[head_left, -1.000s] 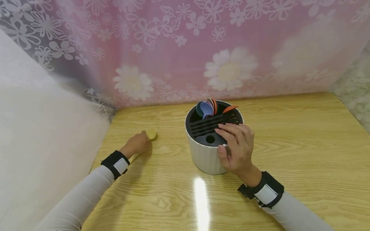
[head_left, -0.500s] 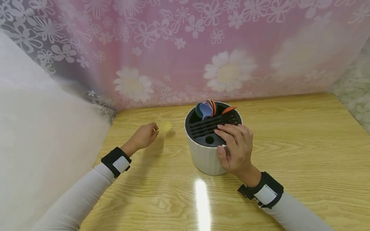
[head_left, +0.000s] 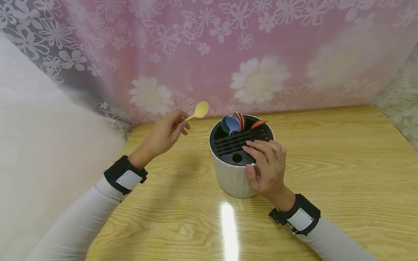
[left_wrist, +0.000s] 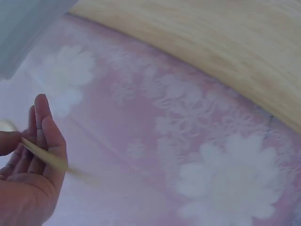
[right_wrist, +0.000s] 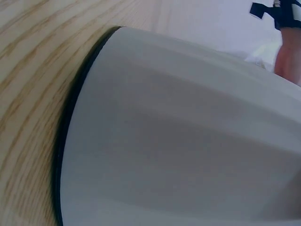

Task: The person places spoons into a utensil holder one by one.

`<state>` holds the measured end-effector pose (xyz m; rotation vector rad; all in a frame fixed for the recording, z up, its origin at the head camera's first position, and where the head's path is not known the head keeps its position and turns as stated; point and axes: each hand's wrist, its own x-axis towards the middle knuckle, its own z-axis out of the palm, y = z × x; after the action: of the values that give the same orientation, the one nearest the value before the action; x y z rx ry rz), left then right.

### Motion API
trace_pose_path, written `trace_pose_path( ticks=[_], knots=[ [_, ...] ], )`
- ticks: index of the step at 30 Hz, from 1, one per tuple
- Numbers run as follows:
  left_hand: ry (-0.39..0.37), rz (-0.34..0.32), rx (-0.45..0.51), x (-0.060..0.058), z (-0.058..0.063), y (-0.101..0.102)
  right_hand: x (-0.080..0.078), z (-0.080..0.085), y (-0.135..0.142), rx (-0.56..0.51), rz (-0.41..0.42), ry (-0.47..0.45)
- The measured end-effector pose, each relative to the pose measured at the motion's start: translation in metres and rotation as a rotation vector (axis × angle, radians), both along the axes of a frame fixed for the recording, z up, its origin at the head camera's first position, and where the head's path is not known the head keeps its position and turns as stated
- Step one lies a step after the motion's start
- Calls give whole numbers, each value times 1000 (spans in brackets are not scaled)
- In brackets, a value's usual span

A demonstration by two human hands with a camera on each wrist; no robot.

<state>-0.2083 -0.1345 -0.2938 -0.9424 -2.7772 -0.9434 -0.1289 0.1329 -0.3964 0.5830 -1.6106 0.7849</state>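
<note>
My left hand (head_left: 163,134) is raised over the left part of the table and pinches a yellow spoon (head_left: 201,108) by its handle. The spoon's bowl points up and to the right, left of the utensil holder and apart from it. In the left wrist view the spoon's handle (left_wrist: 47,157) is blurred and crosses the palm. The white round utensil holder (head_left: 232,181) has a black slotted insert (head_left: 237,158). My right hand (head_left: 269,165) rests on its near right rim, fingertips on the insert. The holder's wall (right_wrist: 178,127) fills most of the right wrist view.
Several coloured spoons (head_left: 232,124), blue, green and orange among them, stand in the holder's rear compartment. An orange utensil head (head_left: 259,123) leans at its right. The wooden table (head_left: 339,163) meets a pink flowered curtain (head_left: 196,65) at the back; a pale wall (head_left: 49,145) borders the left.
My left hand has lifted the yellow spoon from near the tabletop, moving up and to the right. The spoon's bowl now tilts upward. My right hand and the holder have stayed in place.
</note>
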Motion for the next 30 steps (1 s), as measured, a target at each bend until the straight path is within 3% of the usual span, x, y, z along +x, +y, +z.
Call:
trace_pose_path(
  ticks=[5, 9, 19, 24, 30],
  knots=[
    [159, -108, 69, 13, 22, 15, -1, 0, -1, -5, 2, 4],
    [206, -139, 88, 23, 41, 28, 0, 1, -2, -10, -1, 5],
    [115, -148, 191, 35, 77, 59, 1, 3, -2, -15, -2, 14],
    [102, -142, 205, 33, 84, 71, 0, 2, -2, -19, 2, 21],
    [95, -79, 208, 29, 86, 81, 0, 2, -2, -17, 1, 16]
  ],
)
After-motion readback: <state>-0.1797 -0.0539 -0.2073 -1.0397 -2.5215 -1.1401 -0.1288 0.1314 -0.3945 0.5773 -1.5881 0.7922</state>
